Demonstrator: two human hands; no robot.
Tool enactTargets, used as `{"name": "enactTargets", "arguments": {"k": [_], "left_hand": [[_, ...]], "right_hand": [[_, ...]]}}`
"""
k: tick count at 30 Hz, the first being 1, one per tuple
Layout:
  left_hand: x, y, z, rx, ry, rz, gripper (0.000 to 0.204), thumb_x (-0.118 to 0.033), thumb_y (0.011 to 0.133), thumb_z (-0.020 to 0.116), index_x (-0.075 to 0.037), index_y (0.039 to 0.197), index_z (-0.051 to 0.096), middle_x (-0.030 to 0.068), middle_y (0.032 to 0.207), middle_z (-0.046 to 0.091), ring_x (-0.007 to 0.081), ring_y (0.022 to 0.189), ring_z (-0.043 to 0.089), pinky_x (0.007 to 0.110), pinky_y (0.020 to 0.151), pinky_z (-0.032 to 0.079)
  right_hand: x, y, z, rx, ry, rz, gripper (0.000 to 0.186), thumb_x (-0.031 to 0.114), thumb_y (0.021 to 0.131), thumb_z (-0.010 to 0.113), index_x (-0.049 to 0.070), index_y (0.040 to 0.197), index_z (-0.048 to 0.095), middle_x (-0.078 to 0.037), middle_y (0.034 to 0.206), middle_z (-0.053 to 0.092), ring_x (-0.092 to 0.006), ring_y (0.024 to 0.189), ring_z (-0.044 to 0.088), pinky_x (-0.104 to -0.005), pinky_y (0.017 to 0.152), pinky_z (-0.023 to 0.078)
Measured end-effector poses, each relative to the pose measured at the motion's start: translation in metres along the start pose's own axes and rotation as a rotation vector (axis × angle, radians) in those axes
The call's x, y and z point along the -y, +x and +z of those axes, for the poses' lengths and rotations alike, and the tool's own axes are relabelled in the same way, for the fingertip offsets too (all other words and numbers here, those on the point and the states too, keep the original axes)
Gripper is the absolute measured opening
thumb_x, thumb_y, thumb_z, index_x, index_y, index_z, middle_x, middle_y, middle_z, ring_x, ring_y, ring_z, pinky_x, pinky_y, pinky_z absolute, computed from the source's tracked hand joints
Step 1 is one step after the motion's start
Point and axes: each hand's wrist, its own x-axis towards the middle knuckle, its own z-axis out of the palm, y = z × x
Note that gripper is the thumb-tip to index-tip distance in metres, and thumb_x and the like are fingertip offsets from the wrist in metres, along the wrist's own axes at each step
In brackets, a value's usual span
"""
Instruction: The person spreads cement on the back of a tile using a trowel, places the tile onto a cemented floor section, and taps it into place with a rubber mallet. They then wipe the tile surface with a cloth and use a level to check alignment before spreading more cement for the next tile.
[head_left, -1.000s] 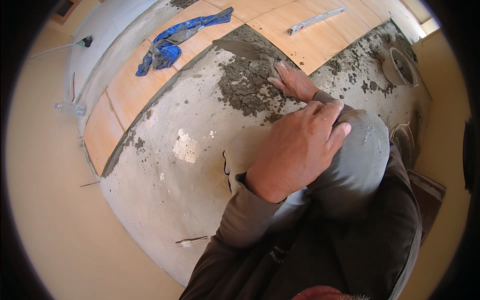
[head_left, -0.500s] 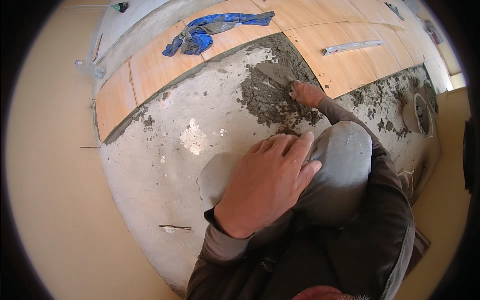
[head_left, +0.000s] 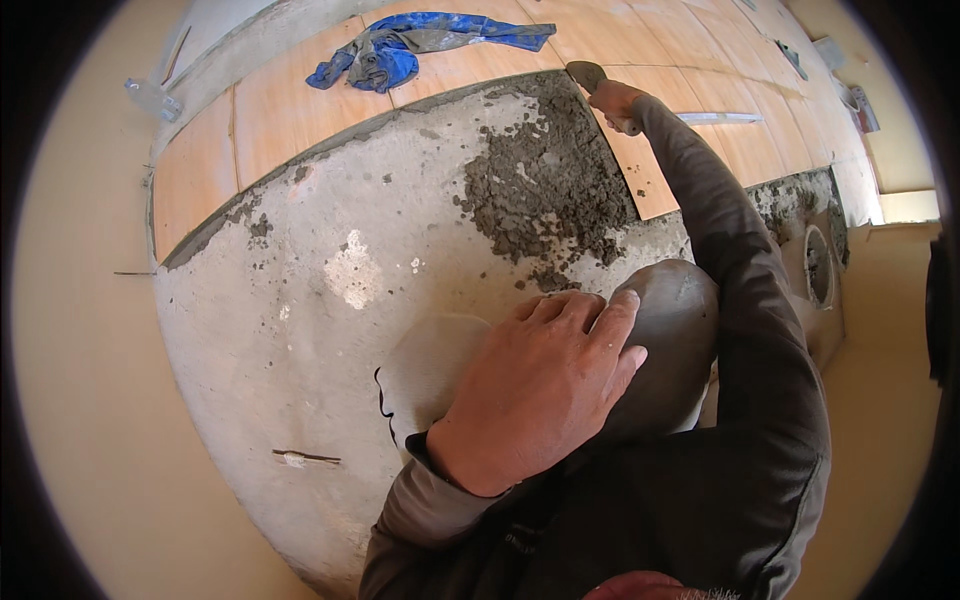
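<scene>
My right hand (head_left: 613, 100) grips a trowel (head_left: 586, 74), its blade over the corner where the laid wood-look tiles (head_left: 650, 185) meet the mortar. Below it a rough patch of wet grey mortar (head_left: 550, 165) lies on the bare concrete floor (head_left: 300, 350), bordered by tiles on its far and right sides. My left hand (head_left: 545, 380) holds nothing; its fingers are slightly apart, near my knee (head_left: 665, 310). The hand hides part of my lap and the floor beneath.
A blue and grey cloth (head_left: 385, 62) lies crumpled on the far tiles. A spirit level (head_left: 720, 118) rests on tiles beyond my right arm. At the right stands a bucket (head_left: 818, 265) with mortar inside. A clear plastic bottle (head_left: 152, 100) lies by the left wall (head_left: 80, 280).
The trowel has moved from the middle of the mortar, up and away to the tile corner, my right arm reaching farther out. The mortar there looks rougher. My left hand stays by the knee.
</scene>
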Motion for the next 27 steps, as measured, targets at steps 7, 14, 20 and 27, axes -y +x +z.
{"name": "enactTargets", "arguments": {"k": [7, 14, 20, 27], "left_hand": [[0.004, -0.007, -0.004, -0.062, -0.065, 0.022, 0.044, -0.027, 0.1, 0.067, 0.001, 0.132, 0.062, 0.0225, 0.109, 0.07, 0.0388, 0.099, 0.069, 0.046, 0.088, 0.055], [0.011, -0.018, -0.009, -0.092, -0.111, 0.078, 0.04, -0.025, 0.1, 0.067, 0.001, 0.131, 0.063, 0.0192, 0.111, 0.07, 0.0377, 0.099, 0.068, 0.045, 0.087, 0.055], [0.027, -0.024, -0.035, -0.226, -0.213, 0.0, 0.038, -0.023, 0.103, 0.063, 0.001, 0.133, 0.064, 0.0186, 0.117, 0.073, 0.0301, 0.107, 0.072, 0.038, 0.094, 0.055], [0.221, -0.057, -0.006, -1.102, -0.077, -0.593, 0.04, -0.022, 0.106, 0.057, 0.0, 0.139, 0.063, 0.0237, 0.133, 0.068, 0.0288, 0.123, 0.067, 0.038, 0.103, 0.052]], "right_hand": [[0.023, 0.029, 0.004, 0.21, -0.745, -0.135, 0.019, 0.017, 0.095, 0.055, -0.001, 0.092, 0.059, -0.012, 0.07, 0.061, -0.0244, 0.06, 0.057, -0.0414, 0.05, 0.044], [-0.039, -0.105, 0.06, 0.223, -0.1, 0.287, 0.035, 0.02, 0.097, 0.054, -0.005, 0.12, 0.058, -0.019, 0.077, 0.067, -0.0293, 0.057, 0.066, -0.0449, 0.045, 0.051], [-0.065, -0.238, 0.127, 0.157, 0.005, -0.083, 0.035, 0.024, 0.097, 0.062, -0.008, 0.109, 0.063, -0.032, 0.097, 0.072, -0.0415, 0.086, 0.075, -0.0473, 0.068, 0.059], [-0.066, -0.236, 0.098, -0.403, -0.278, -0.299, 0.027, 0.02, 0.102, 0.052, -0.002, 0.116, 0.057, -0.027, 0.095, 0.07, -0.0407, 0.079, 0.073, -0.0518, 0.068, 0.059]]}}
